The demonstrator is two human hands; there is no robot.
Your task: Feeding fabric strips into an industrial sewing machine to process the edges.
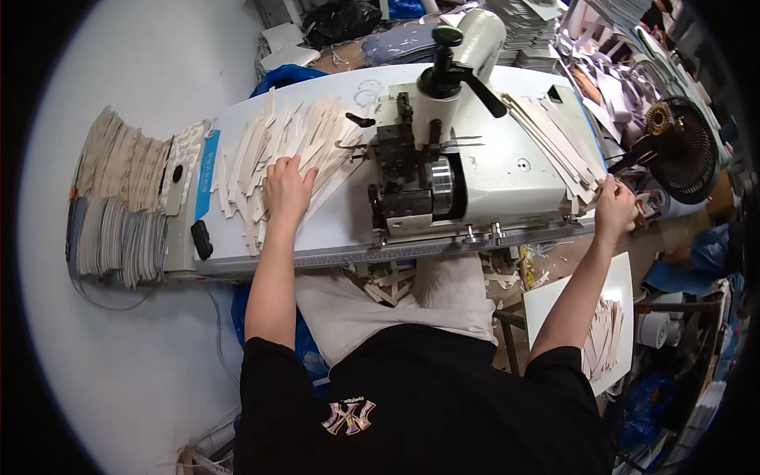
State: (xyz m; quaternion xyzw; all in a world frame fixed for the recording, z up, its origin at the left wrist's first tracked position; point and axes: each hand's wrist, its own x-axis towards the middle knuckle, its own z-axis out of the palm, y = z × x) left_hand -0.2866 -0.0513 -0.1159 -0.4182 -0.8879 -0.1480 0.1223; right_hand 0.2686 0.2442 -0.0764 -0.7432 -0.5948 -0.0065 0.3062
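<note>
My left hand (289, 190) lies palm down, fingers stretched and thumb apart, on a loose pile of thin beige strips (257, 150) left of a white skiving machine (499, 178). The machine has a black presser assembly and a round metal blade. On the right, my right hand (616, 207) is at the table's edge, its fingers curled together beside the near ends of a bundle of pale strips (550, 142). That bundle lies slanted on the machine's flat bed. Whether the fingers pinch a strip is hidden.
Stacked beige pieces (123, 158) and grey pieces (119, 241) stand at the table's left end. A black fan (681, 150) is at the right. More strips lie on a white board (621, 293) at lower right. Scraps litter the floor under the table.
</note>
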